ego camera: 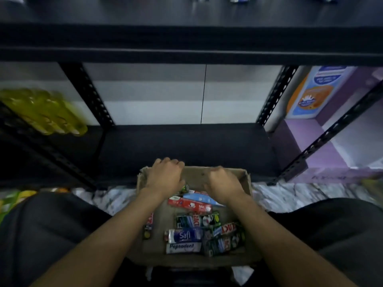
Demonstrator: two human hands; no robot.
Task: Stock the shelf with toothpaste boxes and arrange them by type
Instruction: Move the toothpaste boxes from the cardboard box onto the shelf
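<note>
An open cardboard box (247, 184) sits on the floor between my knees, right in front of a black shelf (186, 146). Inside lie several toothpaste boxes: a red one (189, 204), a light blue one (199, 197), a blue Safi box (184, 235), a white Pepsodent box (183, 247) and dark green ones (196, 221). My left hand (164, 177) grips the box's far rim at its left corner, fingers curled over the edge. My right hand (222, 182) is curled over the far rim near its middle.
The bottom shelf board is bare and dark, framed by perforated black uprights (89, 94). Yellow bottles (43, 111) lie on the left neighbouring shelf. A purple carton (310, 94) stands on the right. The marble floor (290, 195) shows on both sides of the box.
</note>
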